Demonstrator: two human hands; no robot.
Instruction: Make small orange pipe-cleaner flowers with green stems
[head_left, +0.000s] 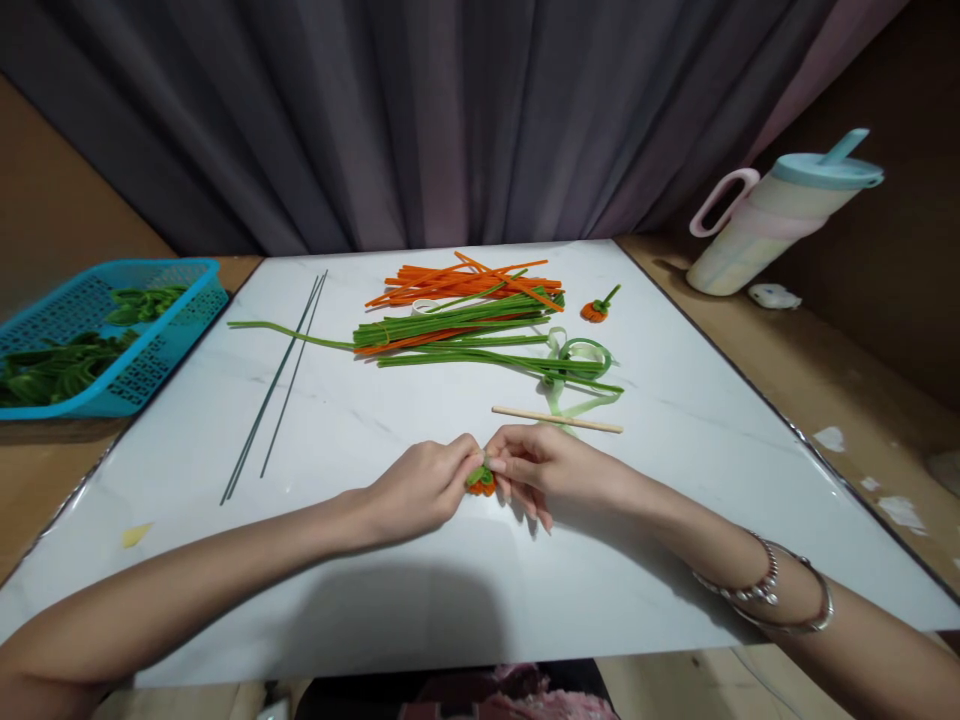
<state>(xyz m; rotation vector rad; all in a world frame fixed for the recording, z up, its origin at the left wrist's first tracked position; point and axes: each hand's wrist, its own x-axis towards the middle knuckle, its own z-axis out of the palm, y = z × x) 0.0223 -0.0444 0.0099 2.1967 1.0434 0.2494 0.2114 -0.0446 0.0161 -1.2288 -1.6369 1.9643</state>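
Observation:
Between my two hands is a small orange pipe-cleaner pumpkin (481,484) with green loops on top. My left hand (424,488) pinches its green top from the left. From the right, the thumb and index finger of my right hand (534,468) close on the same top, while its other fingers hang loosely below. Just beyond my right hand a thin wooden stick (556,419) lies on the table. A finished-looking orange pumpkin with a green stem (596,309) sits at the back right.
Orange pipe cleaners (427,284) and a bundle of green pipe cleaners (450,322) lie mid-table, near green tape (585,358). Thin dark wires (281,375) lie left. A blue basket (176,300) with green pieces stands far left, a tumbler (780,225) at right.

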